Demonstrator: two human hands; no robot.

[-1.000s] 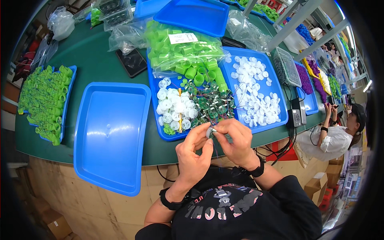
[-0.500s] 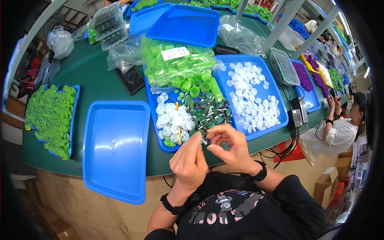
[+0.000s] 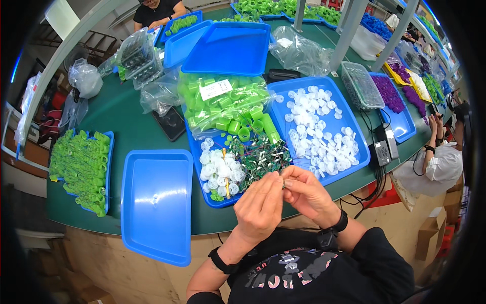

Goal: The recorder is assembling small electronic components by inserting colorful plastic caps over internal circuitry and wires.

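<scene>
My left hand (image 3: 260,209) and my right hand (image 3: 310,197) meet fingertip to fingertip over the near edge of a blue tray (image 3: 215,203). Both are closed in a pinch on a small circuit board (image 3: 285,186), mostly hidden by the fingers. Just beyond lies a tangled heap of green circuit boards with thin wires (image 3: 263,156). Left of that heap are clear-white plastic caps (image 3: 212,169) with a yellow-handled tool (image 3: 226,175) among them. Green plastic cups (image 3: 244,134) lie behind, next to a clear bag of green cups (image 3: 223,99).
At right, another blue tray (image 3: 362,154) holds loose white caps. A bare blue tray (image 3: 157,202) overhangs the table's near edge. Wired green cups (image 3: 81,172) fill a tray far left. A phone (image 3: 170,125), black boxes with cables (image 3: 379,152) and metal posts (image 3: 347,43) stand around. Other people sit nearby.
My right hand, open and apart before, has closed and come up against my left fingertips. In the picture, both hands sit further right, and the view has shifted slightly.
</scene>
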